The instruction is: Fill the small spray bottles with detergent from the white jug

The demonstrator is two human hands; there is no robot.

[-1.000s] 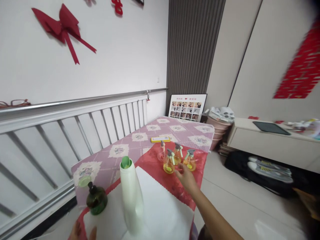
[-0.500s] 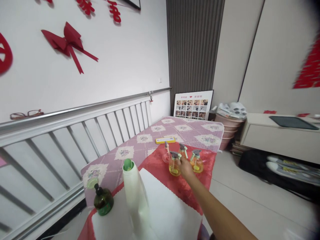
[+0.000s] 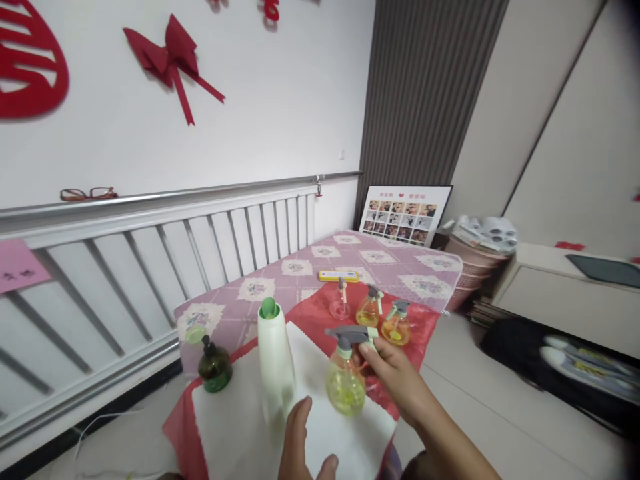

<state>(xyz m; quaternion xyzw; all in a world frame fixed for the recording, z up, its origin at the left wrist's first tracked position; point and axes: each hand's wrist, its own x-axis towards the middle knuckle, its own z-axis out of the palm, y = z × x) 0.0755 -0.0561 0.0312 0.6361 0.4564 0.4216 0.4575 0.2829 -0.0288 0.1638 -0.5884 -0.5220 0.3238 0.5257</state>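
Note:
My right hand (image 3: 393, 367) grips a clear spray bottle (image 3: 346, 387) by its grey and pale green trigger head. Yellowish liquid shows inside, and the bottle appears over the white cloth (image 3: 225, 427). Fingers apart and holding nothing, my left hand (image 3: 303, 443) is at the bottom, left of that bottle. Close by on its left stands a tall pale green bottle (image 3: 275, 360) with a green top. Behind, on the red cloth (image 3: 315, 303), are two spray bottles with yellow liquid, a middle one (image 3: 369, 313) and a right one (image 3: 397, 327), plus a pinkish clear one (image 3: 340, 305).
A dark green pump bottle (image 3: 215, 369) stands at the table's left, near a pale green round piece (image 3: 195, 335). A yellow-edged flat case (image 3: 339, 275) lies on the floral tablecloth (image 3: 295, 267). A white radiator (image 3: 200, 250) runs along the wall. Pink baskets (image 3: 463, 270) stand beyond.
My right hand has lifted the spray bottle off the red cloth and brought it nearer. My left hand has come into view. The view has shifted left.

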